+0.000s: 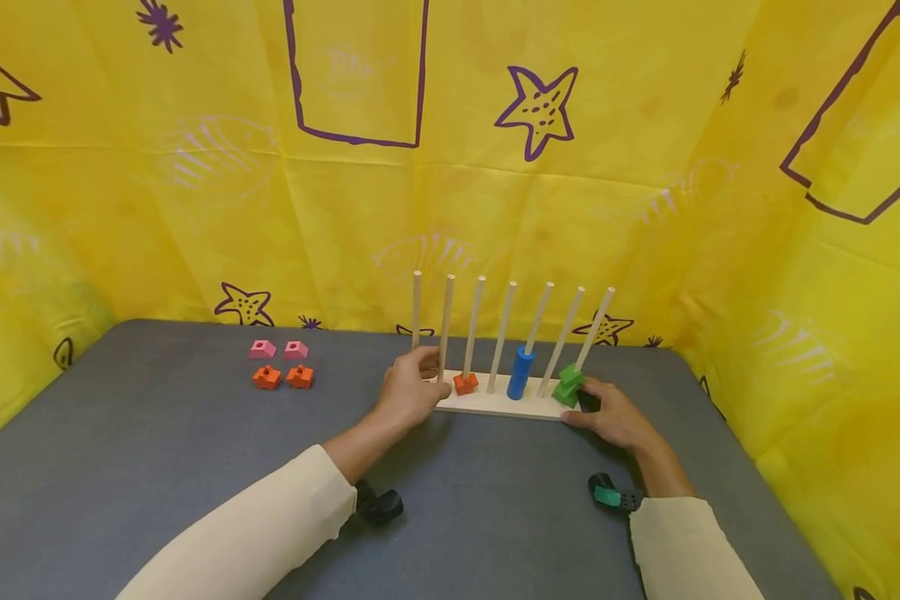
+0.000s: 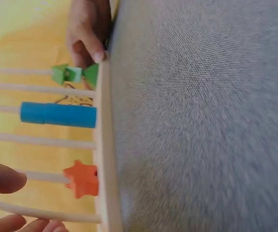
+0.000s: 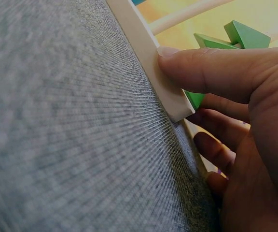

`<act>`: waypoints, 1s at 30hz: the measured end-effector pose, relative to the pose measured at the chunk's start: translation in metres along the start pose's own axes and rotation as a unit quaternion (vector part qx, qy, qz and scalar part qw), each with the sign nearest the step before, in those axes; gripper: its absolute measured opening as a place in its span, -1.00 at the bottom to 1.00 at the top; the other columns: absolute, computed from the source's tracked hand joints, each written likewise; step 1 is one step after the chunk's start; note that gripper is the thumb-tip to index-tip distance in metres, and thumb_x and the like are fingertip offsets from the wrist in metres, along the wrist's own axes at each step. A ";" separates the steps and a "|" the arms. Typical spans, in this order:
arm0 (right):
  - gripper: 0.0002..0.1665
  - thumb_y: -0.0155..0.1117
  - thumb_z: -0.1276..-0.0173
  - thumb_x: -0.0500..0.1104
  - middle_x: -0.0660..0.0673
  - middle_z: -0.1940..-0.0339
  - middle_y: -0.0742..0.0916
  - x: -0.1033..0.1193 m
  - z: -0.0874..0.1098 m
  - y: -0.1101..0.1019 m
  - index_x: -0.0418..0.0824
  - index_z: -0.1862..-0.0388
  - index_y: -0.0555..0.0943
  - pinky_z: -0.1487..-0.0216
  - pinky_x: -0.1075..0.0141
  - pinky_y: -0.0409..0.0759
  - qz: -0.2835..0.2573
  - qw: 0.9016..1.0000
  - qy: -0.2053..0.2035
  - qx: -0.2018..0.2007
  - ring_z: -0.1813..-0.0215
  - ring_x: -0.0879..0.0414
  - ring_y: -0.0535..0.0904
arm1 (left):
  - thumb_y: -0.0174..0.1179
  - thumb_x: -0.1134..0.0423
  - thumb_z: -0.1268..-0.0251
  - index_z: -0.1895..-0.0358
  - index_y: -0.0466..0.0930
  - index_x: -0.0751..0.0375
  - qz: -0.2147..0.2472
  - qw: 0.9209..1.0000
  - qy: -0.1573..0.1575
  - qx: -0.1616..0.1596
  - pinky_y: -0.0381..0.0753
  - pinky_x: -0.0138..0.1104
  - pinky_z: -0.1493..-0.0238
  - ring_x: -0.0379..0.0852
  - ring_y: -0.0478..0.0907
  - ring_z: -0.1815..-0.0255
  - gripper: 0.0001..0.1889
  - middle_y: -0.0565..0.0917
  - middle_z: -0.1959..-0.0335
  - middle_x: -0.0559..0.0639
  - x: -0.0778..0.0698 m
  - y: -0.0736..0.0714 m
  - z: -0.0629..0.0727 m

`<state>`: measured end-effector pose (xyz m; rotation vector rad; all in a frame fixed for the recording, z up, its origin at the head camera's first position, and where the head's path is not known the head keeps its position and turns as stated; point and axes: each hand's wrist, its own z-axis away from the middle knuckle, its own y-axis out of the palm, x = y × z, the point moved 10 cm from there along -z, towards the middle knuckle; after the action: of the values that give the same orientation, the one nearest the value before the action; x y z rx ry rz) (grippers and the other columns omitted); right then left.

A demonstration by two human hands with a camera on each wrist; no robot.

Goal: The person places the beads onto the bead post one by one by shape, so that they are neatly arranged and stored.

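A wooden peg stand (image 1: 487, 403) has several upright pegs along its base. My right hand (image 1: 613, 415) grips the base's right end, thumb on the front edge and fingers behind it. Stacked on the rightmost peg are green triangular pieces (image 1: 569, 385). Blue cylinders (image 1: 521, 373) sit on a peg right of the middle, and an orange star-like piece (image 1: 466, 383) is at the foot of the third peg from the left. Around the left-end pegs is my left hand (image 1: 411, 390), its thumb and fingers spread apart, with nothing visible between them in the left wrist view (image 2: 4, 179).
Two pink pieces (image 1: 262, 349) lie on the grey table (image 1: 157, 467) at the left, each with a hole. Two orange pieces (image 1: 267, 377) lie just in front of them. A yellow patterned cloth (image 1: 345, 208) hangs behind the table and along its sides.
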<state>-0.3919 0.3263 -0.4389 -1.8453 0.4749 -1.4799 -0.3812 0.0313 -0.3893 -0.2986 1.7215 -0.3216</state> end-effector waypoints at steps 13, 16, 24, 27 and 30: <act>-0.30 0.44 -0.22 -0.09 -0.35 -0.29 0.48 -0.002 0.000 0.003 -0.30 -0.30 0.47 -0.30 -0.30 0.04 -0.009 1.000 0.001 -0.003 -0.34 -0.30 0.27 | 0.32 0.58 -0.09 -0.11 0.49 0.44 0.119 0.991 0.067 -0.013 0.56 -0.23 -0.01 0.12 0.57 -0.01 -0.55 0.62 0.03 0.27 -0.029 -0.064 0.021; -0.30 0.44 -0.22 -0.09 -0.36 -0.30 0.47 -0.001 0.000 0.003 -0.30 -0.29 0.47 -0.30 -0.30 0.04 -0.009 1.000 0.000 -0.004 -0.34 -0.30 0.26 | 0.32 0.57 -0.11 -0.10 0.49 0.45 0.122 0.987 0.102 -0.034 0.56 -0.29 0.01 0.09 0.57 -0.01 -0.56 0.63 0.04 0.26 -0.036 -0.085 0.024; -0.31 0.45 -0.21 -0.10 -0.36 -0.28 0.49 -0.001 0.002 -0.001 -0.30 -0.28 0.48 -0.29 -0.31 0.04 0.001 1.000 0.002 -0.010 -0.32 -0.30 0.29 | 0.33 0.56 -0.11 -0.07 0.51 0.46 0.124 0.979 0.146 -0.075 0.58 -0.40 0.10 -0.06 0.58 0.02 -0.59 0.61 0.01 0.30 -0.036 -0.131 0.030; -0.31 0.45 -0.22 -0.09 -0.36 -0.28 0.49 0.000 0.002 -0.001 -0.30 -0.28 0.47 -0.29 -0.31 0.04 0.000 1.000 0.000 -0.008 -0.32 -0.31 0.28 | 0.33 0.53 -0.13 -0.04 0.54 0.46 0.117 0.978 0.147 -0.087 0.58 -0.46 0.27 -0.13 0.59 0.10 -0.62 0.63 0.02 0.25 -0.029 -0.145 0.033; -0.30 0.44 -0.22 -0.10 -0.36 -0.29 0.48 0.001 0.002 0.000 -0.31 -0.29 0.46 -0.29 -0.31 0.04 -0.002 1.000 -0.001 -0.006 -0.33 -0.31 0.28 | 0.33 0.52 -0.14 -0.04 0.54 0.48 0.134 0.975 0.150 -0.095 0.59 -0.46 0.30 -0.11 0.59 0.16 -0.64 0.65 0.03 0.17 -0.022 -0.160 0.034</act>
<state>-0.3901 0.3259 -0.4383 -1.8573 0.4796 -1.4815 -0.3408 -0.1105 -0.3143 -0.1570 2.0686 -0.0013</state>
